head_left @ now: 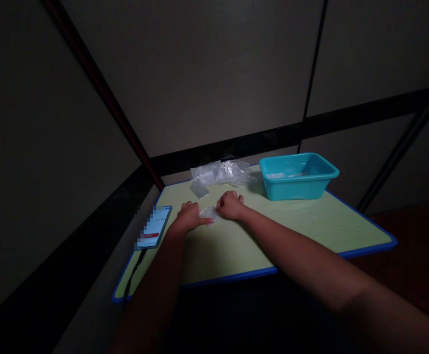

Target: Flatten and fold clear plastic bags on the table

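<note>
A small clear plastic bag lies on the table between my two hands. My left hand is at its left side, with the thumb stretched over the bag's near edge and the other fingers curled. At the right edge of the bag, my right hand is closed, its fingertips pinching the plastic; exactly what lies under them is hidden. Whether the bag contains anything is too dim to make out. Just beyond my hands is a loose pile of clear plastic bags.
A turquoise plastic basin with some pale, flat items inside stands at the back right of the light-green table, which has a blue rim. A phone with a lit screen lies at the left edge, a dark cable below it. Walls enclose the back and left.
</note>
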The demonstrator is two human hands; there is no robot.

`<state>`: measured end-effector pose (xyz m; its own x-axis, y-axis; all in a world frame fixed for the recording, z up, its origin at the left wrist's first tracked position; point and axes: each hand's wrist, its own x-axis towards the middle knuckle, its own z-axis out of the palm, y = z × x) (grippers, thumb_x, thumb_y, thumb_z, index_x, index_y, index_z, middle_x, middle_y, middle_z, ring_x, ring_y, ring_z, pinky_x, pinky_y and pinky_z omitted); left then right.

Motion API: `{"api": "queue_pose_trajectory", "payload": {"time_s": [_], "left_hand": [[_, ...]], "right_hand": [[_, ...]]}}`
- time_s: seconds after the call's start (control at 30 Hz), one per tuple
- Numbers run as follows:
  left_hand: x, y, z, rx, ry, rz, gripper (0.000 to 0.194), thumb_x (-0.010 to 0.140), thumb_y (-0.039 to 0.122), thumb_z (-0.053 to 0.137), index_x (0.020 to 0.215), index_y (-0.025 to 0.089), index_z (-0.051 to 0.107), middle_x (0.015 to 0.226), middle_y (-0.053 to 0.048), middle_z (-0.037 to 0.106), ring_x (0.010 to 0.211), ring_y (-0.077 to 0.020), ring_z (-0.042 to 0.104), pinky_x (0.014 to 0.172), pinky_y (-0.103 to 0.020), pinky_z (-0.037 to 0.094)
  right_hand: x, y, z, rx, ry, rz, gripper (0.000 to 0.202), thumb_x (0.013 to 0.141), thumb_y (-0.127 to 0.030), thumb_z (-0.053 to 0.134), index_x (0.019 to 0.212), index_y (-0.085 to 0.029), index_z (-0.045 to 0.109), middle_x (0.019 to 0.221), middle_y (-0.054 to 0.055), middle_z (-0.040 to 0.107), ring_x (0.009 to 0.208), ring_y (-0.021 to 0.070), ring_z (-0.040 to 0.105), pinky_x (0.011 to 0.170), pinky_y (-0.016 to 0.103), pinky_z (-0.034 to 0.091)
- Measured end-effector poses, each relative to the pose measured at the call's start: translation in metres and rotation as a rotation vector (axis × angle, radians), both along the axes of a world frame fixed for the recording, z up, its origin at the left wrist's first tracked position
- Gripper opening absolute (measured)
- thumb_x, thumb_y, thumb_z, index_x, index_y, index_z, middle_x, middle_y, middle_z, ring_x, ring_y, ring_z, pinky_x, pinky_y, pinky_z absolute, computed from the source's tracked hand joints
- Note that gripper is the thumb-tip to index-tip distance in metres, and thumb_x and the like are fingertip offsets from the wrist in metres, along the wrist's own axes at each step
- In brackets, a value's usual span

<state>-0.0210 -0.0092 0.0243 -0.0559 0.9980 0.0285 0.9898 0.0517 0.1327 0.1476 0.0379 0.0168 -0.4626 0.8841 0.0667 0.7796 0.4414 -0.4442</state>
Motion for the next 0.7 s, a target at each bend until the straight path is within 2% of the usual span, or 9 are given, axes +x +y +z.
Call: {"api": "queue_pose_trajectory", "payload": {"time_s": [0.2, 0.4, 0.5, 0.57, 0.7], "left_hand": [[-0.0004, -0.0008, 0.0008, -0.001, -0.023, -0.004, 0.052, 0.055, 0.058, 0.072, 0.086, 0.019, 0.059, 0.1, -0.013, 0.058, 0.101, -0.0329, 0.05, 0.079, -0.035, 0.04], [0.0021, -0.0014, 0.0035, -0.027, 0.016, -0.001, 0.051, 0.057, 0.06, 0.07, 0.085, 0.019, 0.057, 0.1, -0.013, 0.058, 0.102, -0.0322, 0.051, 0.081, -0.034, 0.04], [0.0025, -0.0018, 0.0039, -0.027, 0.006, 0.001, 0.051, 0.057, 0.06, 0.07, 0.085, 0.019, 0.057, 0.1, -0.012, 0.058, 0.102, -0.0324, 0.05, 0.08, -0.034, 0.04], [0.002, -0.0021, 0.0032, -0.019, 0.004, 0.004, 0.05, 0.056, 0.06, 0.07, 0.084, 0.02, 0.057, 0.1, -0.012, 0.058, 0.102, -0.0325, 0.05, 0.079, -0.033, 0.04], [0.0002, -0.0016, -0.0001, 0.006, 0.002, 0.001, 0.051, 0.056, 0.059, 0.071, 0.086, 0.02, 0.056, 0.098, -0.011, 0.059, 0.101, -0.0319, 0.05, 0.077, -0.033, 0.04]], "right_hand": [[0.0006, -0.0019, 0.0013, -0.034, 0.06, 0.019, 0.02, 0.075, -0.035, 0.057, 0.088, -0.023, 0.066, 0.112, 0.009, 0.056, 0.115, 0.0275, 0.038, 0.09, 0.045, 0.03], [-0.0006, -0.0025, 0.0003, -0.079, 0.178, 0.032, 0.023, 0.072, -0.032, 0.061, 0.093, -0.023, 0.06, 0.096, 0.002, 0.065, 0.104, 0.023, 0.047, 0.087, 0.04, 0.029], [0.0, -0.0033, 0.0018, -0.052, 0.159, -0.038, 0.026, 0.073, -0.034, 0.061, 0.096, -0.022, 0.06, 0.096, 0.005, 0.065, 0.103, 0.0245, 0.047, 0.086, 0.04, 0.03], [0.001, -0.0035, 0.0027, -0.015, 0.082, -0.076, 0.024, 0.074, -0.038, 0.059, 0.092, -0.022, 0.064, 0.102, 0.008, 0.063, 0.106, 0.0277, 0.044, 0.084, 0.042, 0.03], [0.0017, -0.0045, 0.0029, 0.018, -0.036, -0.035, 0.03, 0.075, -0.048, 0.057, 0.081, -0.021, 0.069, 0.108, 0.013, 0.058, 0.108, 0.0309, 0.04, 0.082, 0.044, 0.031]]}}
